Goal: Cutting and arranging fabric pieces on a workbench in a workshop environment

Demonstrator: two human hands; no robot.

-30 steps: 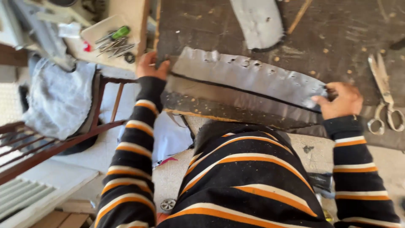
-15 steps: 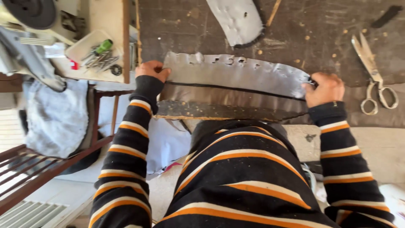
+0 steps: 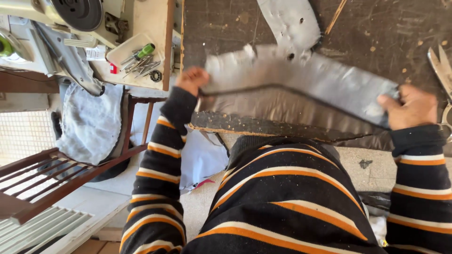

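Dark scuffed wooden counter, pale side table to its left, reddish wooden chair, light floor, perhaps a white slatted grille, daylight.

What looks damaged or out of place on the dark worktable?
The worktable top is scratched and its front edge is chipped and ragged. The grey strip held by the left hand and right hand has a rough edge. Scissors lie near the right edge.

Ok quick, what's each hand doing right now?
Left hand: closed, gripping one end of the grey material strip.
Right hand: closed, gripping its other end.
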